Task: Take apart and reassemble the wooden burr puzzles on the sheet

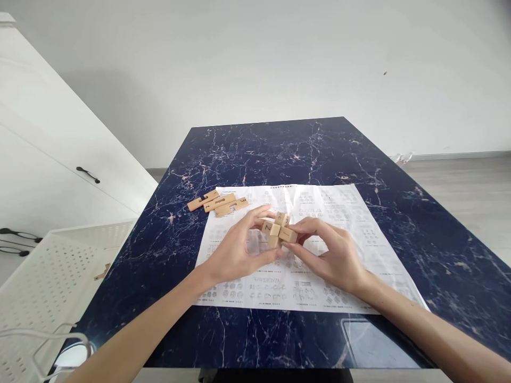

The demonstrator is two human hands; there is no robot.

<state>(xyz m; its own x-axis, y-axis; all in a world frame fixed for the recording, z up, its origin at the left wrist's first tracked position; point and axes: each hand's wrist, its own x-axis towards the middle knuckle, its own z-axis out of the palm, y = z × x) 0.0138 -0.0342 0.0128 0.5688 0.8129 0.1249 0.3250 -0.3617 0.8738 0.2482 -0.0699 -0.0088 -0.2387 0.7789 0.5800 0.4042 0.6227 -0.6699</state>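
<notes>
Both hands meet over the middle of the paper sheet (343, 213), and the grip is shared: the left hand (235, 250) pinches the wooden block puzzle (279, 230) from its left side with thumb and fingertips, while the right hand (333, 255) pinches it from the right, fingers curled under and thumb along the top. Neither hand is spread; both close on the same piece of work, held a little above the sheet rather than resting on it.

The puzzle looks partly assembled. Several notched bars already cross one another into a compact knot, and a dark mark like a number shows on one face. How tightly the bars lock cannot be told from here.

Three flat wooden pieces (219, 202) lie loose at the far left corner of the sheet, touching one another and well apart from the hands. By that count the build seems roughly halfway, with those pieces not yet joined in.

The sheet, printed with small diagrams, lies on the dark marbled tabletop (419, 197). Left of the sheet, beyond the tabletop's edge, stands a white perforated basket (51, 260) with one small wooden bit (102, 274) in it.
</notes>
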